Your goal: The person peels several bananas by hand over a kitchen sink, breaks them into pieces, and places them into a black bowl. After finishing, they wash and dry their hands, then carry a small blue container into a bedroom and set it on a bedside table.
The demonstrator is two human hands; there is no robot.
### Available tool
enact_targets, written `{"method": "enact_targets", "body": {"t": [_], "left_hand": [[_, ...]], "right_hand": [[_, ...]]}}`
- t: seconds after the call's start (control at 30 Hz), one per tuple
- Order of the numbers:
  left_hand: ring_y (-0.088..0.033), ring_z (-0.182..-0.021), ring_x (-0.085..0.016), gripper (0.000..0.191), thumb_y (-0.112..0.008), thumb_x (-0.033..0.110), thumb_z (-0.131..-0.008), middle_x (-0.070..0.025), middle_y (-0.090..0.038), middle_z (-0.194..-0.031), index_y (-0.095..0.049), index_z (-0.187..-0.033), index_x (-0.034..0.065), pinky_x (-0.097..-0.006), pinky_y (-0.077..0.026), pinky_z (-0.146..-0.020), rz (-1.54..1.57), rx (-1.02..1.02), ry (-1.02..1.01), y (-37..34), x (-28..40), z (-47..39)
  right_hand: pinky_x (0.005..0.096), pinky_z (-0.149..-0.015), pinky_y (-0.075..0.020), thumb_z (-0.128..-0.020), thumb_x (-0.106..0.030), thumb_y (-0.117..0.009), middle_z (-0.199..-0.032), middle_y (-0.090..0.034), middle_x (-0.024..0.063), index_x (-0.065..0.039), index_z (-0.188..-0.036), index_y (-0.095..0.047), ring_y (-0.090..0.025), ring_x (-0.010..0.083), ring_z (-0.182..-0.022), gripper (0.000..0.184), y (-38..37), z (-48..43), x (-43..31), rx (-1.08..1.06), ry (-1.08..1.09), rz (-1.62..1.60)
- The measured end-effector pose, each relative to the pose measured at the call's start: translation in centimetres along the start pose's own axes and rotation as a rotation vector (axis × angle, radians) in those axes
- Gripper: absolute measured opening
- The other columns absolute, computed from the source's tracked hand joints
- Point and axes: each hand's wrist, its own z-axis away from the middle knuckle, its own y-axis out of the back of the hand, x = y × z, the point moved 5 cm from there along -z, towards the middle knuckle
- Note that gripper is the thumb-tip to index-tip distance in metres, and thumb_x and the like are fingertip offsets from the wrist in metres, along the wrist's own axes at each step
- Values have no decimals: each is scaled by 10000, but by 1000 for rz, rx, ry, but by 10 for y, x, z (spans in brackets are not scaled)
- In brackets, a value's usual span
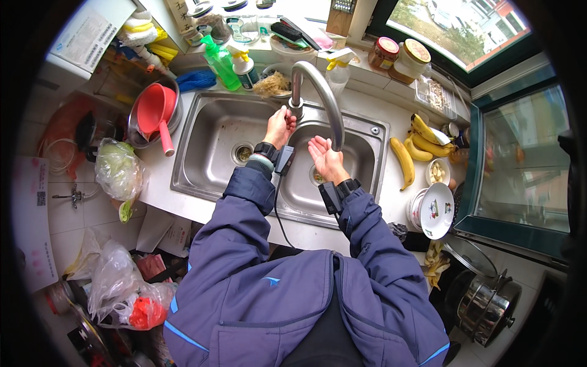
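Observation:
A curved steel faucet (pixel 330 98) stands at the back of a double-bowl stainless steel sink (pixel 220 119). My left hand (pixel 280 127) is beside the faucet's base, its fingers curled. Whether it grips a lever there is hidden. Under the spout's end, my right hand (pixel 328 158) lies palm up over the right bowl, fingers spread and nothing in it. I cannot make out water coming from the spout. Scraps lie in the drain (pixel 243 152) of the left bowl. Both wrists carry black strapped devices, and a cable hangs from the left one.
Behind the sink stand a green pump bottle (pixel 221 62), spray bottles (pixel 338 71) and jars (pixel 409 59). On the right are bananas (pixel 403 163) and a stack of bowls (pixel 435 211); an open window sash (pixel 518 160) juts in. A red dipper (pixel 156 110) and bagged cabbage (pixel 118 167) sit left.

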Motion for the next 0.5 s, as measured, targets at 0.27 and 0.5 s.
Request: {"method": "enact_targets", "body": {"t": [0.27, 0.5], "left_hand": [[-484, -579, -120, 307, -414, 362, -968, -14, -545, -671, -472, -750, 153, -250, -398, -529, 2, -20, -7, 2, -1, 1], [-455, -563, -123, 317, -409, 353, -971, -15, -516, -655, -441, -732, 146, -248, -390, -531, 62, -49, 5, 2, -2, -1]], "right_hand": [[430, -1041, -367, -992, -304, -319, -1307, -429, 250, 108, -1257, -404, -426, 366, -1221, 497, -2, 1, 0, 44, 14, 73], [428, -1021, -392, -994, -329, -300, -1267, -452, 258, 108, -1238, -412, -469, 358, -1173, 513, -4, 4, 2, 59, 21, 79]]}}
